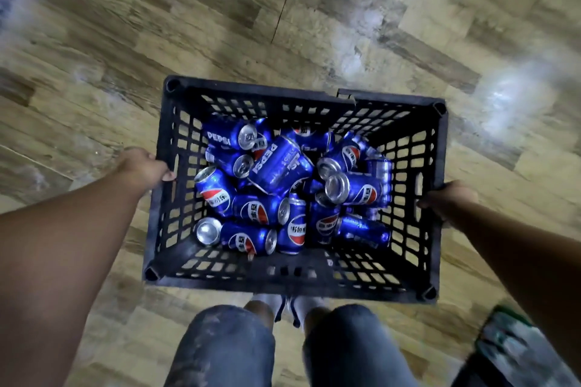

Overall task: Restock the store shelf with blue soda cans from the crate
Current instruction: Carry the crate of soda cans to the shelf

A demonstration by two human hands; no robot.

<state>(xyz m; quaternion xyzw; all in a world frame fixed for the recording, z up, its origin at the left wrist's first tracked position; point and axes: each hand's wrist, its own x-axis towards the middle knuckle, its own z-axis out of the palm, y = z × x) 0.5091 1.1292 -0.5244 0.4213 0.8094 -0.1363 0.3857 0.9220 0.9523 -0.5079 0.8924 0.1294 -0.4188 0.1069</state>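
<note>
The wood-patterned floor [220, 9] filled the view, streaked with motion blur and pale glare patches beyond the far side of the load. Between the two hands hung a black plastic crate [314, 280] with latticed walls; its far rim showed a broken notch right of the middle.

The left hand [147, 168] gripped the crate's left wall at the rim, thumb hooked over the top edge and the other fingers hidden outside the wall. The right hand [448, 198] gripped the opposite wall at a handle slot, fingers curled round the rim; how far they reached through the slot could not be told. Both bare forearms ran back from these grips toward the camera.

Behind the near rim of the crate, between the forearms, showed a pair of blue denim knees [226, 345] and, under the crate's edge, light-coloured shoes [283, 305]. Outside the right forearm, low in the corner, lay a blurred dark and green object [509, 345] that could not be identified.

Inside the crate, between the two grips, lay a loose heap of blue soda cans [283, 185], mostly on their sides and pointing every way, touching and overlapping. One can [279, 165] with large white lettering lay on top near the middle. A can [207, 231] closest to the left grip's near corner showed its silver end upward.
</note>
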